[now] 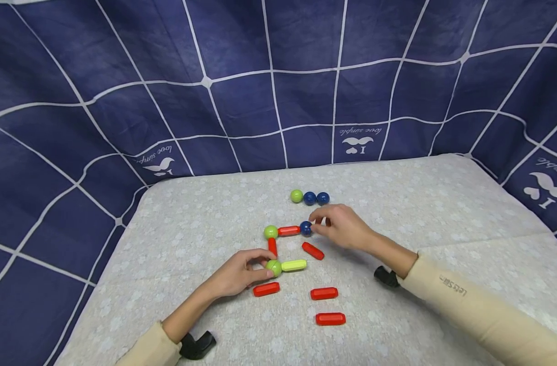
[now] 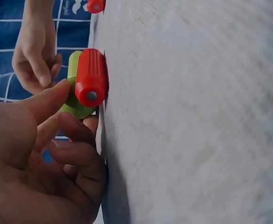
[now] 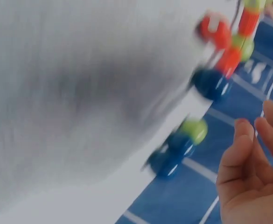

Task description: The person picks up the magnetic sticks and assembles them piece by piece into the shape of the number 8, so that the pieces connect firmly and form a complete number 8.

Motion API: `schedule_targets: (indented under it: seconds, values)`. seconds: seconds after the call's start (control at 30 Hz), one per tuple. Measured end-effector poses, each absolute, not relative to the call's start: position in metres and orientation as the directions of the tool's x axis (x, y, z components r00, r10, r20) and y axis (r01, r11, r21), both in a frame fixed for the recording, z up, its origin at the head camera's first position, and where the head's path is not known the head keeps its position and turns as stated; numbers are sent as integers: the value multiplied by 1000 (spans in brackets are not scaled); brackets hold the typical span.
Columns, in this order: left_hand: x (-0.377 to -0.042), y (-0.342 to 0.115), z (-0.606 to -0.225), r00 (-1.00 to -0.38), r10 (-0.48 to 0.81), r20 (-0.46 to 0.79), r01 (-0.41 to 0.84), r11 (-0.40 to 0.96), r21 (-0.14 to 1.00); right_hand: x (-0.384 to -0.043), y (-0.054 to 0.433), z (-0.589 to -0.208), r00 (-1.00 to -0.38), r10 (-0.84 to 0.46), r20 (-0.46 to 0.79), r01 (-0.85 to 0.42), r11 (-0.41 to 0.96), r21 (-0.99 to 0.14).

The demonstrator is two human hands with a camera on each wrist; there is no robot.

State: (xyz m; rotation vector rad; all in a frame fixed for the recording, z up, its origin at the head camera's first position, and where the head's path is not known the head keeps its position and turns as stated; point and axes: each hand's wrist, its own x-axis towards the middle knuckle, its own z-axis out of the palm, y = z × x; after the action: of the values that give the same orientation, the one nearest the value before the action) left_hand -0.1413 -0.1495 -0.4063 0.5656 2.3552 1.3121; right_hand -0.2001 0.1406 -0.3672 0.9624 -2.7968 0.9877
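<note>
Pale cloth [image 1: 397, 290] lies before a blue gridded curtain [image 1: 305, 96]. The left hand [image 1: 238, 274] pinches a central green ball [image 1: 274, 266]; the right hand [image 1: 343, 227], fingers loosely bent (holding nothing), is beside a blue ball [image 1: 305, 229], red rods [image 1: 330, 319] nearer.

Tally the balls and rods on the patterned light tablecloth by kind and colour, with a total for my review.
Glossy light-green round balls: 3
Glossy dark-blue round balls: 3
Red ridged rods: 6
Yellow ridged rod: 1
Total: 13
</note>
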Motion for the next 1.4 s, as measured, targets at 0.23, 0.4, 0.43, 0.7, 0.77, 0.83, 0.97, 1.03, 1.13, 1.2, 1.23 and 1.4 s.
schedule_targets:
  seconds: [0.23, 0.4, 0.43, 0.7, 0.77, 0.83, 0.97, 1.03, 1.13, 1.2, 1.23, 1.4]
  values:
    - [-142, -149, -407, -846, 515, -141, 154, 489, 859, -245, 162, -369, -911, -370, 181, -400, 694, -599]
    - [-142, -149, -408, -840, 523, -143, 152, 480, 864, -263, 167, -379, -941, -316, 118, -322, 736, -596]
    - [-142, -149, -408, -839, 524, -146, 149, 480, 864, -265, 166, -381, -944, -310, 114, -314, 737, -598]
    - [-143, -149, -407, -834, 531, -146, 152, 476, 866, -272, 160, -387, -955, -282, 89, -278, 755, -594]
    - [-143, -149, -408, -835, 532, -142, 156, 475, 866, -273, 159, -387, -956, -281, 88, -277, 755, -594]
    - [-142, -149, -408, -835, 532, -142, 155, 475, 866, -274, 158, -388, -957, -279, 85, -273, 758, -592]
    - [-142, -149, -408, -838, 528, -141, 155, 478, 865, -274, 157, -389, -960, -270, 74, -260, 766, -588]
    - [-142, -149, -408, -840, 524, -141, 155, 481, 863, -274, 156, -391, -961, -266, 71, -256, 768, -587]
    - [-142, -149, -408, -843, 518, -144, 151, 484, 862, -274, 156, -392, -962, -265, 72, -256, 771, -583]
    - [-142, -150, -408, -844, 516, -145, 148, 484, 862, -273, 155, -392, -961, -267, 75, -260, 773, -579]
    - [-142, -150, -408, -844, 517, -146, 147, 484, 863, -273, 155, -392, -961, -267, 76, -261, 773, -578]
    - [-142, -150, -408, -842, 520, -144, 149, 480, 864, -273, 156, -392, -963, -259, 80, -256, 775, -578]
